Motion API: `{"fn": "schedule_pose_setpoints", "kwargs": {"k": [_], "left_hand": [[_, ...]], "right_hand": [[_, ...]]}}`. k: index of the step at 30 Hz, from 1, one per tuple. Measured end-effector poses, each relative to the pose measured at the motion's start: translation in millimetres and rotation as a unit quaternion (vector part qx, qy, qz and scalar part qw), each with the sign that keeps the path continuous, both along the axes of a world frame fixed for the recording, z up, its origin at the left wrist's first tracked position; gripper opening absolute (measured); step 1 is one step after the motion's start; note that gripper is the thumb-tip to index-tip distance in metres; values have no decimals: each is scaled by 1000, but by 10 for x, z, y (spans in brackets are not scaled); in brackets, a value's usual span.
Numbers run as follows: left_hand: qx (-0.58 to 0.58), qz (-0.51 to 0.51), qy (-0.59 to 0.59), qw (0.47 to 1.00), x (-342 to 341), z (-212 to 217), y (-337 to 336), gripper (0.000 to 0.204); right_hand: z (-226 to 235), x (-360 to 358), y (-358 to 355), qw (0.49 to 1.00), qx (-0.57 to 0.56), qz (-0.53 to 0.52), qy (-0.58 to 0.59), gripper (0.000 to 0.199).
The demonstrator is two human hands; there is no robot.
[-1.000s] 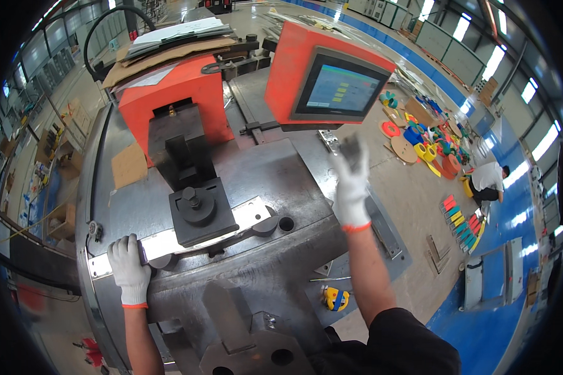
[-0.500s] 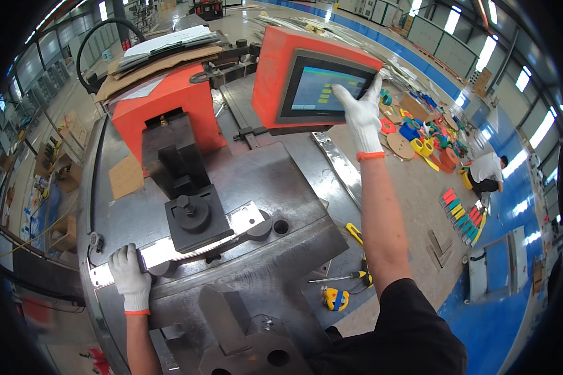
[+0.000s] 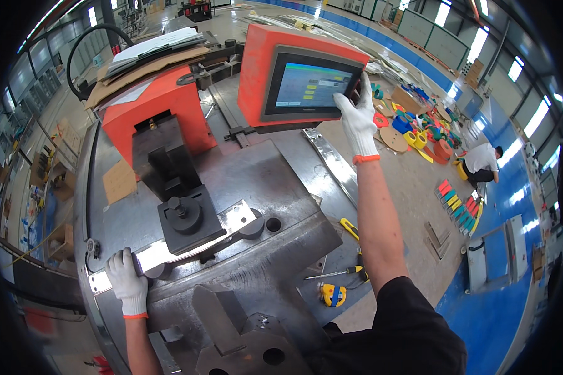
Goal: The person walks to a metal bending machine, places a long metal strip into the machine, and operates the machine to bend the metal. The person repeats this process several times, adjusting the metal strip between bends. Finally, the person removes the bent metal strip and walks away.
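My left hand (image 3: pixel 127 285), in a white glove with an orange cuff, grips the left end of a shiny flat metal bar (image 3: pixel 154 254). The bar runs under a dark clamping block (image 3: pixel 189 226) and against round dark stops (image 3: pixel 252 229). My right hand (image 3: pixel 357 122), gloved alike, holds the right edge of a red control panel (image 3: pixel 255 78). Its thumb lies at the lower right corner of the lit touchscreen (image 3: pixel 309 87), while its fingers curl around the side, partly hidden. Both hands sit apart, with the dark steel machine table (image 3: pixel 269 181) between them.
A tape measure (image 3: pixel 333 295), a screwdriver (image 3: pixel 341 273) and a yellow-handled cutter (image 3: pixel 349 228) lie at the table's right. Papers (image 3: pixel 153 49) top the red housing (image 3: pixel 159 112). Coloured rolls (image 3: pixel 413 131) cover the floor at right, near a crouching person (image 3: pixel 481 164).
My right thumb has drawn back from over the touchscreen to its corner, and the fingers have bent around the panel's edge. My left hand stays on the bar. The whole view has shifted slightly.
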State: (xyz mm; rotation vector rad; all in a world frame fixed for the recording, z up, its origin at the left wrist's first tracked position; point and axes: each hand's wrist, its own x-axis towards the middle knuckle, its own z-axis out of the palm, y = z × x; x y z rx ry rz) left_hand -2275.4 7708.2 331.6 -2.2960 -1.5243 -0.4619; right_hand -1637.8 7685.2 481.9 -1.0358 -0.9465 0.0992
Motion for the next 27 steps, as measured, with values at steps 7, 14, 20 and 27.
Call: {"fn": "schedule_pose_setpoints", "kwargs": {"k": [7, 14, 20, 27], "left_hand": [[-4, -6, -4, 1000, 27, 10, 2, 65], [-8, 3, 0, 1000, 18, 3, -7, 66], [-22, 12, -1, 1000, 7, 18, -6, 66], [-4, 3, -4, 1000, -38, -34, 7, 65]], "right_hand": [[19, 30, 25, 996, -32, -78, -41, 95], [-33, -35, 16, 989, -72, -103, -77, 115], [-37, -132, 96, 976, -103, -167, -97, 120], [-97, 28, -90, 999, -30, 6, -41, 97]]}}
